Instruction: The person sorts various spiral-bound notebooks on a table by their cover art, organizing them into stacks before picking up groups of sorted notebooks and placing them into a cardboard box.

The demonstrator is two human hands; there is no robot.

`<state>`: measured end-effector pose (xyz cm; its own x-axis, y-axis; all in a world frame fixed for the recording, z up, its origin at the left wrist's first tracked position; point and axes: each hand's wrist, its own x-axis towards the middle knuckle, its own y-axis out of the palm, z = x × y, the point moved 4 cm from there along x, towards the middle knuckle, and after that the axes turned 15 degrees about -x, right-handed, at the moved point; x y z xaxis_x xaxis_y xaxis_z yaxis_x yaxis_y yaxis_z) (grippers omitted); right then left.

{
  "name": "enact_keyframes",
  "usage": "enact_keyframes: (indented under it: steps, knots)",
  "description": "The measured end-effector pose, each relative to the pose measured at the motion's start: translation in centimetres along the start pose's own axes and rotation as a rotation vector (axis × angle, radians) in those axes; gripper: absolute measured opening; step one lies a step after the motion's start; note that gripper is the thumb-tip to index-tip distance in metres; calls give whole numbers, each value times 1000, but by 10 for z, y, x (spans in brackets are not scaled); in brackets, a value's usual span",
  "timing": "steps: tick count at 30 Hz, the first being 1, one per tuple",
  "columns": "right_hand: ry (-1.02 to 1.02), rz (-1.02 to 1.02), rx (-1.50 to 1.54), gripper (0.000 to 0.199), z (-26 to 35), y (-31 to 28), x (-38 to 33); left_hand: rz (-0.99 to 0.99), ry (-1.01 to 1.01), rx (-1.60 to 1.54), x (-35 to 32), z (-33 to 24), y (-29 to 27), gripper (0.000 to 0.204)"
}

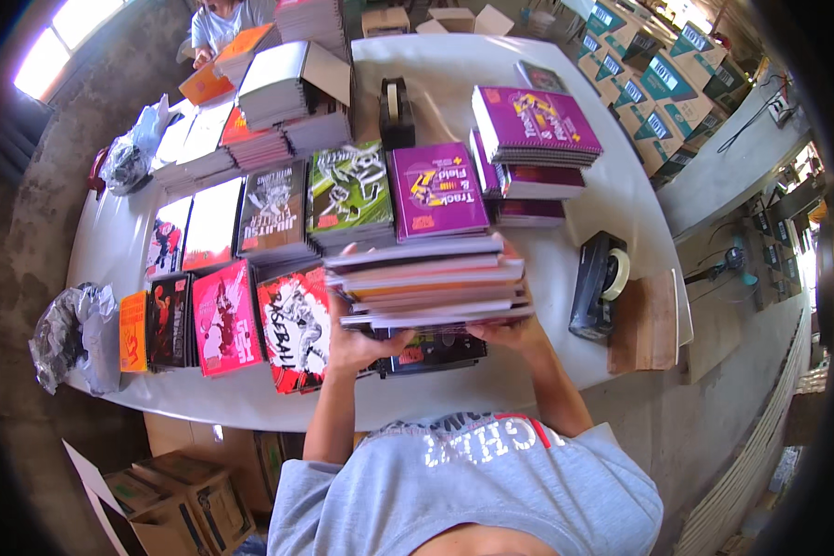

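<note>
Between my two hands is a stack of notebooks, edges toward me, raised above the table's near side. My left hand grips its left end, with the thumb underneath near the front. At the right end my right hand holds it the same way, fingers partly hidden behind. Below the stack a dark-covered notebook pile shows in part. Just left lies a red and white pile with a batter picture. Beyond the held stack are a purple pile and a green one.
More notebook piles cover the left, including a pink one. Tall purple stacks stand right. Black tape dispensers sit on the white table. Crumpled plastic lies left. Another person is at the far left; cartons are piled behind.
</note>
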<state>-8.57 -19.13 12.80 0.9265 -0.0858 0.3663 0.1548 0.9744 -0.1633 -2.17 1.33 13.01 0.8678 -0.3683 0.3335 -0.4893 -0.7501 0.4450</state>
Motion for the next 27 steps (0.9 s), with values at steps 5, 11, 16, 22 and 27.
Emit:
enact_keyframes:
  steps: [5,11,16,22,27]
  knots:
    - [-112,8,61,109,-17,16,-2,126,164,499,-10,29,-15,108]
    - [-25,-61,127,91,-24,12,-8,-107,12,66,-6,29,-24,103]
    - [236,-39,-78,56,-34,15,-21,-197,-225,317,-24,62,-31,66]
    - [244,135,-327,76,-83,11,-42,-159,-256,420,-32,60,-28,44]
    - [-38,51,-566,92,-61,-3,-38,-31,-221,453,-16,48,-15,59]
